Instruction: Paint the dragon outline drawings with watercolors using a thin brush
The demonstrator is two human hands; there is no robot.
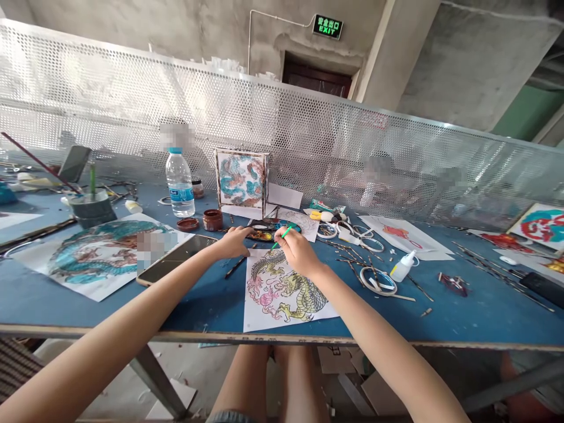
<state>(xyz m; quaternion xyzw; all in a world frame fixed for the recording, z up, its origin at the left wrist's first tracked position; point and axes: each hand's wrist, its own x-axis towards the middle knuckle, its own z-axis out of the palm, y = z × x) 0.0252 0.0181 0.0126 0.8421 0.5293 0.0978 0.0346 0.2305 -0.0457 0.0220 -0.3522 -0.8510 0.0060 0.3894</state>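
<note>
My right hand (pixel 296 251) is closed around a green paintbrush (pixel 287 230); the brush's lower end slants down to the left, near the top of a dragon drawing (pixel 286 288). The dragon is partly coloured yellow, with pink flames at the left. My left hand (pixel 233 242) rests with fingers stretched out at the left end of a dark paint palette (pixel 261 236), which holds yellow and blue paint. Whether it grips the palette's edge I cannot tell. Just behind that hand stands an open brown paint jar (pixel 212 220), its lid (pixel 188 224) beside it.
A phone (pixel 176 259) and a blue dragon painting (pixel 110 252) lie at the left. Behind stand a water bottle (pixel 180 185) and a framed picture (pixel 242 182) before a perforated metal screen (pixel 308 135). Thin sticks, tape rolls and a glue bottle (pixel 402 267) are at the right.
</note>
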